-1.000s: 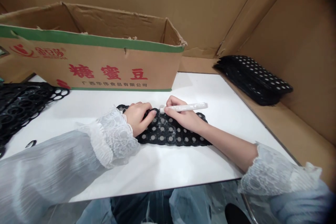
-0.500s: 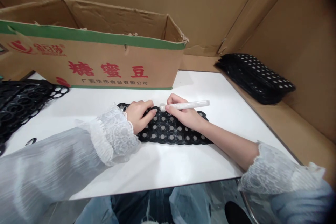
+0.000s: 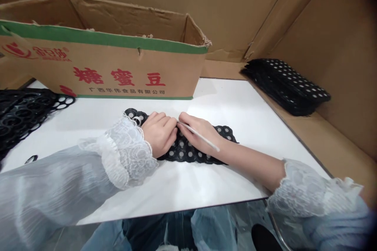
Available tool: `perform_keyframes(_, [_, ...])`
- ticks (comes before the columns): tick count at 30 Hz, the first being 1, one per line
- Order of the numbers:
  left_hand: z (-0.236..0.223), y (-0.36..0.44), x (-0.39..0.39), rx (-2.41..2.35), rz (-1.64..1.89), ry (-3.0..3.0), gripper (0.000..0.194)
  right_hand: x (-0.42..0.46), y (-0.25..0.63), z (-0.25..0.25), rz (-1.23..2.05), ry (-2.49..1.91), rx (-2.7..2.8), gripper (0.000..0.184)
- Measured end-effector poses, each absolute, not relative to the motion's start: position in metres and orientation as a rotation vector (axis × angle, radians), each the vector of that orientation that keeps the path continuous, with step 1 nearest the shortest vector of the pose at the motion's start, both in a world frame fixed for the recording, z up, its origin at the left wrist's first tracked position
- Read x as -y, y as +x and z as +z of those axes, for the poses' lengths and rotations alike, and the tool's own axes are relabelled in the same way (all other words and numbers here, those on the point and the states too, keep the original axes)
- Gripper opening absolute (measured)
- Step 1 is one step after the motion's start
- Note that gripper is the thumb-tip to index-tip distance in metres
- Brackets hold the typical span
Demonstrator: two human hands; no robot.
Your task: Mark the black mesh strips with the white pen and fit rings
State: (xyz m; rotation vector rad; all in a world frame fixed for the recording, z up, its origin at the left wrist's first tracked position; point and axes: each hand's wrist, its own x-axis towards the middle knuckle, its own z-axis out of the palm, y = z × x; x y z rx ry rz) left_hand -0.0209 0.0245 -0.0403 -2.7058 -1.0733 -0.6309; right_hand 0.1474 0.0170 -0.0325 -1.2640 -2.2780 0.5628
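Observation:
A black sheet of joined rings with pale round centres (image 3: 188, 153) lies on the white table, partly covered by both hands. My left hand (image 3: 160, 133) is closed over its upper left part, fingers curled against the sheet. My right hand (image 3: 203, 131) pinches a slim white stick-like tool (image 3: 203, 139), whose outer end slants down to the right over the back of my hand. The fingertips of both hands meet at the sheet's upper edge, hiding the tool's tip. A loose whitish ring (image 3: 137, 120) shows near my left cuff.
Behind the sheet stands an open cardboard box (image 3: 138, 66) with a green rim. Black ring netting (image 3: 26, 113) lies at the left, with a loose black ring (image 3: 31, 159) nearby. A stack of dotted black sheets (image 3: 287, 86) rests on cardboard at the right.
My right hand has moved left against my left hand, and the white tool has swung from nearly level to slanting downward. My left fingers have curled tighter. The sheet has shifted slightly.

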Motion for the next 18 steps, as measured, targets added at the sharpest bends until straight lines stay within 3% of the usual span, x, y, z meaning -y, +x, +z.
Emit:
perform_keyframes(10, [-0.039, -0.025, -0.043, 1.654, -0.769, -2.881, 0.024, -0.032, 0.161, -0.025, 0.918, -1.072, 2.008, 0.019])
perform_keyframes(18, [-0.039, -0.025, -0.041, 1.685, -0.763, -2.896, 0.025, -0.030, 0.159, -0.032, 0.930, -1.198, 1.939, 0.023])
